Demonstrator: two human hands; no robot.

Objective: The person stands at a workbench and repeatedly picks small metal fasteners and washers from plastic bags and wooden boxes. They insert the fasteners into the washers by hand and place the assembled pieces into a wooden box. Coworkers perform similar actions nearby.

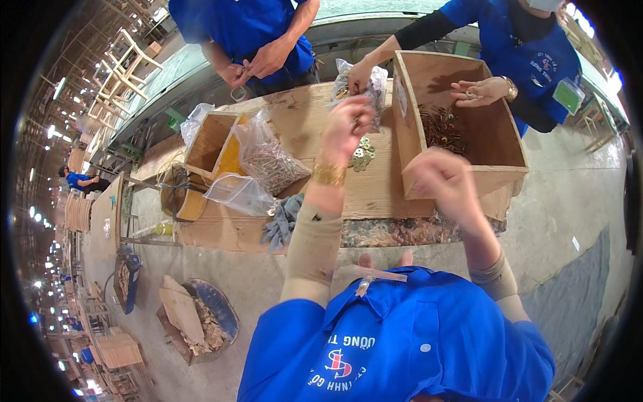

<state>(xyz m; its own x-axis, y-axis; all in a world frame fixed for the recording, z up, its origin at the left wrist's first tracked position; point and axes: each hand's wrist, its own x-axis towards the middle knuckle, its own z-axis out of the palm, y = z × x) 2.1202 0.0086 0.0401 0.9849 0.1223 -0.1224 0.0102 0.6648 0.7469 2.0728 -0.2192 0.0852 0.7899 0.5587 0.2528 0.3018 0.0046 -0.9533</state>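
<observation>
My left hand (345,127), with a gold bracelet at the wrist, is raised over the wooden bench (301,120). Its fingertips are pinched on a small dark metal part, just above a pile of brass washers (362,154). Beside it a clear plastic bag (375,84) is held by a co-worker's hand (358,72). My right hand (443,182) is blurred, its fingers curled, in front of the near wall of a large wooden box (469,177). What it holds is hidden. Dark metal hardware (442,127) lies inside the box.
Two people in blue shirts stand across the bench, one with a hand (479,92) over the box. A small open wooden box (211,137), a bag of screws (268,161), an empty bag (238,194) and grey gloves (284,221) lie at left. A tub of wood scraps (204,321) sits on the floor.
</observation>
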